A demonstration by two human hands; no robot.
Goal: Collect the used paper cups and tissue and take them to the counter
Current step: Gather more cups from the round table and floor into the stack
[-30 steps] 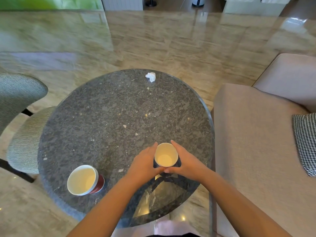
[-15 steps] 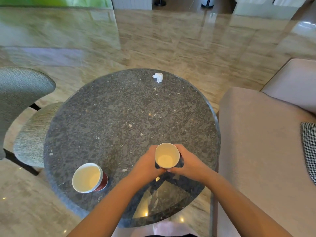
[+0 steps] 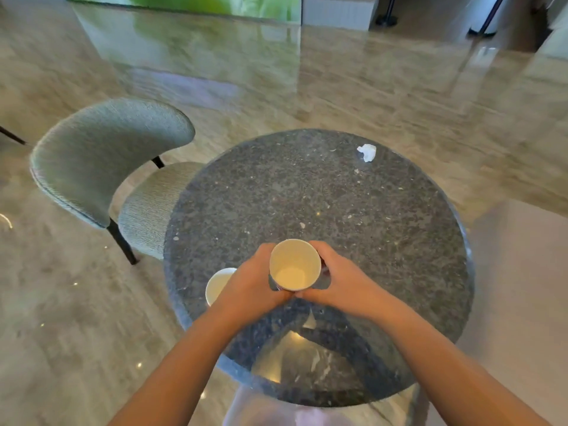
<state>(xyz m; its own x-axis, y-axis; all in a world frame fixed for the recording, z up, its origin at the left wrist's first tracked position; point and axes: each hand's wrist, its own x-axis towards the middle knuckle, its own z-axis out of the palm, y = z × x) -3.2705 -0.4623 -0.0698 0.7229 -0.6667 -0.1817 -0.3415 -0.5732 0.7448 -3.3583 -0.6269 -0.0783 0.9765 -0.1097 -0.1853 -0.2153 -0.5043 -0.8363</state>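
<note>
Both hands are wrapped around one cream-lined paper cup (image 3: 294, 265), held upright near six o'clock on the round dark speckled stone counter (image 3: 353, 226); the left hand (image 3: 252, 287) cups its left wall and the right hand (image 3: 341, 282) its right, fingers curled snugly on it. A second white-rimmed paper cup (image 3: 218, 285) sits just beside the left hand, around seven o'clock, partly hidden behind it. The crumpled white tissue (image 3: 367, 152) lies well apart, near one o'clock at the far edge. To my eye the sensible move is to nest the held cup into the other, keeping it level without squeezing its thin wall, which frees one hand for the tissue. A grey upholstered chair (image 3: 104, 155) stands off at ten o'clock.
</note>
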